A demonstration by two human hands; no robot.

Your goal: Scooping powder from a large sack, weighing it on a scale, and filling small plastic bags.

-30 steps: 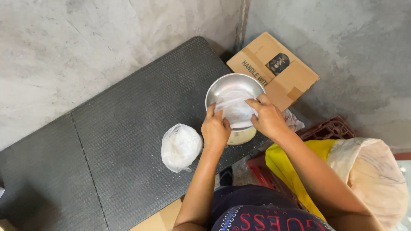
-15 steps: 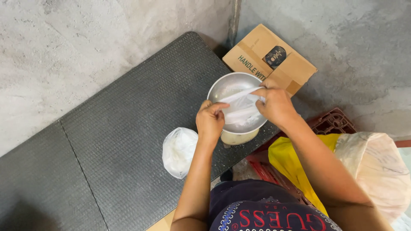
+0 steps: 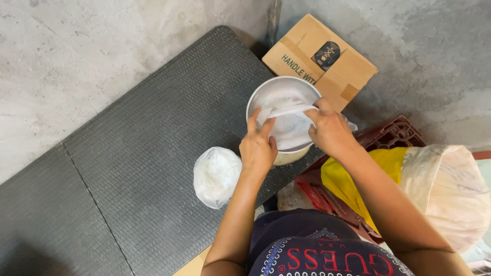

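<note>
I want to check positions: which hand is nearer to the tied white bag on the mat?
Left. The left hand is just beside the tied white bag; the right hand is across the metal bowl.

Single head-worn view, looking almost straight down past the person's chest; near enough that both forearms fill the lower middle; the left hand [image 3: 257,148] and right hand [image 3: 331,132] meet over a bowl [image 3: 266,97] just above centre; mat [image 3: 133,163] runs diagonally across the left; box [image 3: 319,59] at top; concrete floor [image 3: 76,61] beyond; no second view shares the scene.
</note>
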